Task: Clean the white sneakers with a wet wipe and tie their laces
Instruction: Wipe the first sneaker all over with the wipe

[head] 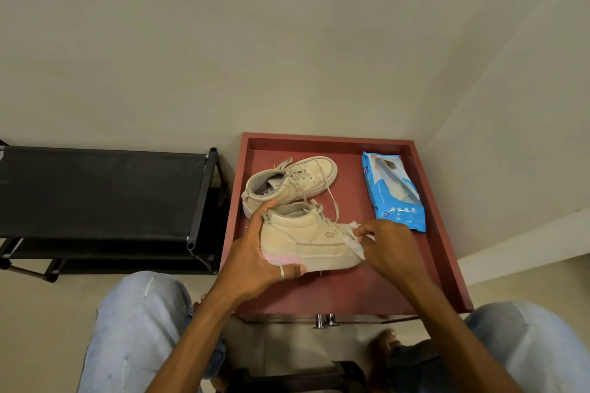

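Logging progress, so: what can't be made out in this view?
Head view:
near sneaker toe: covered by wet wipe and right hand.
Its heel: covered by left hand.
far sneaker, near side: behind the near sneaker.
wipes pack print: too small to read.

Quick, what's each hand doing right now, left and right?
The left hand grips the heel of the near sneaker.
The right hand pinches the wet wipe at that sneaker's toe.

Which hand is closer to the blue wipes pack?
Right. The right hand, pinching a wet wipe, sits just before the pack; the left hand grips the sneaker heel, farther left.
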Available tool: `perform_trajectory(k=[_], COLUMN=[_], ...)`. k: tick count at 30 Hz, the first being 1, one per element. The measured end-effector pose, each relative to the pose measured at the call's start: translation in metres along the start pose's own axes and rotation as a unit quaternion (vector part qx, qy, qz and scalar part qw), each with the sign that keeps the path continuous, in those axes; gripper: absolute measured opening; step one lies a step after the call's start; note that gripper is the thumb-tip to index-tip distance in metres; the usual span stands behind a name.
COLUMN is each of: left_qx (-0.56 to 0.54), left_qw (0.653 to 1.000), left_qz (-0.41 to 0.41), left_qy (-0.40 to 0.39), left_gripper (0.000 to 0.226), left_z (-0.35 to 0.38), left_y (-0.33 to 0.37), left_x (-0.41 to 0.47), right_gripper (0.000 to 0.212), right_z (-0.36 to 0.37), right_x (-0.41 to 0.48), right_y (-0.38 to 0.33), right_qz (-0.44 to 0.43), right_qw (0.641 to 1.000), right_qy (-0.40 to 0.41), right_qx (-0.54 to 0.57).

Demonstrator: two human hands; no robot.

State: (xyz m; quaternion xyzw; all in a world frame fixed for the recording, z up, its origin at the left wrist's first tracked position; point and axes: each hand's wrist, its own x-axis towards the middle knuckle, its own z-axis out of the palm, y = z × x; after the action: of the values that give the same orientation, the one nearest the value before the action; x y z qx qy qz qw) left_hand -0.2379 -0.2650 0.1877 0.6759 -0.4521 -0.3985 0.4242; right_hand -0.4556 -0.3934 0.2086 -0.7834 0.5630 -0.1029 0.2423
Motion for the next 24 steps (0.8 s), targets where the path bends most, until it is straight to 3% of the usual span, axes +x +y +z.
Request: perform_trajectory(k=[8,16,21,24], left_qx=[-0.107,-0.181,-0.256,-0.344], left_qw=[0.994,0.974,0.949,0.924], left_qz=[-0.004,0.025,0.023,-0.013], left_qy=[0.032,0.137,0.181,0.166], left_gripper=[0.105,0.108,0.095,0.076], left_z=[-0.004,0.013,0.03,0.028], left_y=[0.01,0.032,0.036,0.03], left_x=[0.001,-0.009,-0.015,-0.013], right_gripper=[0.013,0.017,0.033,0.037], right_z=[-0.033,-0.015,0.003,0.005], right_x=[-0.014,-0.044,-0.052,-0.056], right_y=[-0.023,-0.047,-0.061,-0.063], right_qz=[-0.064,-0.175,-0.23,-0.252], right_qw=[0.994,0.964,0.947,0.947], right_qy=[0.064,0.169,0.161,0.147], right_qx=[0.06,0.107,0.155,0.134])
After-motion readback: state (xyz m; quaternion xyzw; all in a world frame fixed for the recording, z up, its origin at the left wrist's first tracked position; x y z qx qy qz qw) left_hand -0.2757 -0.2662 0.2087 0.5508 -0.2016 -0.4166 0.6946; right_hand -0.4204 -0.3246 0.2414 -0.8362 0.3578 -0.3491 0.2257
